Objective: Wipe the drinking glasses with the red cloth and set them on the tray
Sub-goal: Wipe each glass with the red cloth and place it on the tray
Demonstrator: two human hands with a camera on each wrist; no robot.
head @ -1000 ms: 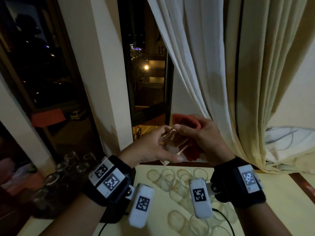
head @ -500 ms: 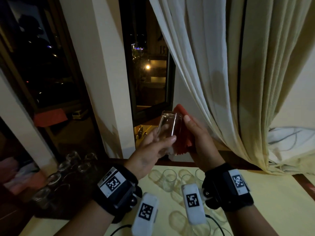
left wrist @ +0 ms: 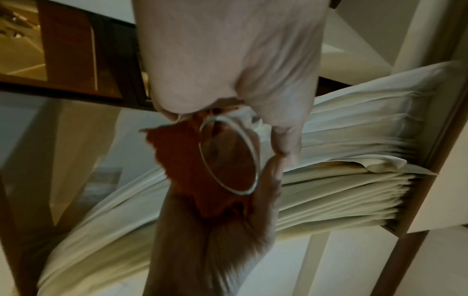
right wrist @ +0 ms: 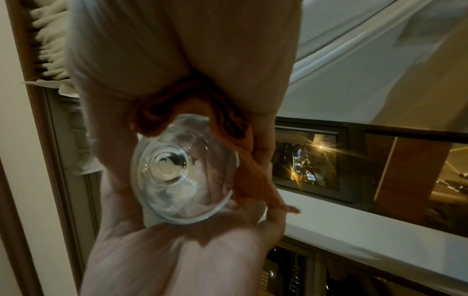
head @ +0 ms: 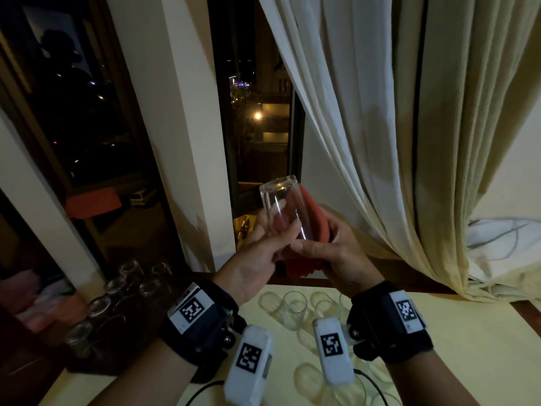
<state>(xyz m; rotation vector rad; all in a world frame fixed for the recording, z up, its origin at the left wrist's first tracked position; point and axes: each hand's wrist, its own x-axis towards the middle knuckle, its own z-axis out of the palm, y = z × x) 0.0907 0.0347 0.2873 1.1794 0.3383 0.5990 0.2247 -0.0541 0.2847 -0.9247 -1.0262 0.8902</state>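
Both hands' fingers [head: 281,230] clasp the upturned glass [head: 285,206], red cloth [head: 314,221] behind.

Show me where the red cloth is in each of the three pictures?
Head: the red cloth sits mid-frame, behind the glass, in the right hand.
Left wrist: centre, left of the glass rim.
Right wrist: centre, wrapped round the glass's right side.
Shared landmark: the glass, touching the cloth in every view.
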